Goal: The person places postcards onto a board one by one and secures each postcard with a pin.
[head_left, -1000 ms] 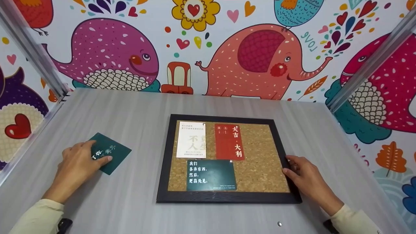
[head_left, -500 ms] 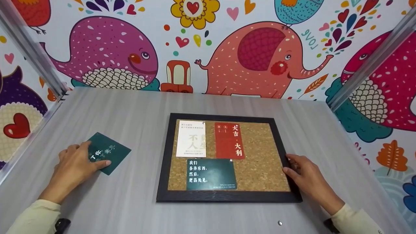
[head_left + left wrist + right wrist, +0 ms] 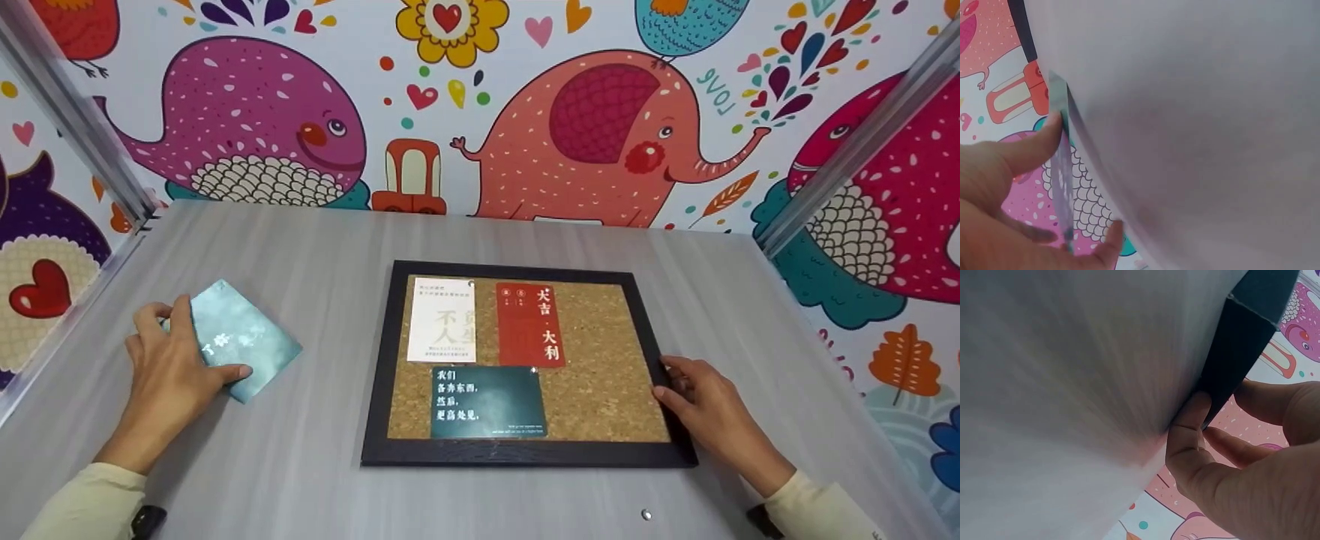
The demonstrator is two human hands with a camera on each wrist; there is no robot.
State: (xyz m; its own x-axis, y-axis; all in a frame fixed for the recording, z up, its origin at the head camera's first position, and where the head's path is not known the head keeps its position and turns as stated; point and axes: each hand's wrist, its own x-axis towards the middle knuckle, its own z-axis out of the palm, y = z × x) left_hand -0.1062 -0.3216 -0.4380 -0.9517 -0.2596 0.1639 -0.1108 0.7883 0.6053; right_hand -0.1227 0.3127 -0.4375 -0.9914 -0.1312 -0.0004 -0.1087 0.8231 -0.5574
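Note:
On the left of the table, my left hand (image 3: pixel 166 371) pinches a dark green card (image 3: pixel 251 337) with white writing between thumb and fingers. The card tilts and shines pale with reflected light. In the left wrist view the card (image 3: pixel 1061 169) shows nearly edge-on, thumb on its face. My right hand (image 3: pixel 705 412) grips the right side of a black-framed corkboard (image 3: pixel 525 453), thumb on top of the frame and fingers along its outer side. Pinned on the cork are a white card (image 3: pixel 439 319), a red card (image 3: pixel 517 330) and another green card (image 3: pixel 495 409).
A small silvery thumbtack (image 3: pixel 646 514) lies on the grey table (image 3: pixel 330 315) in front of the corkboard. Behind the table stands a wall (image 3: pixel 427 67) with cartoon animals, and metal posts (image 3: pixel 847 157) rise at the back corners.
The green card in my left hand has tilted up, its far corner rising, and its face has turned from dark to shiny pale. My right hand and the corkboard have stayed put.

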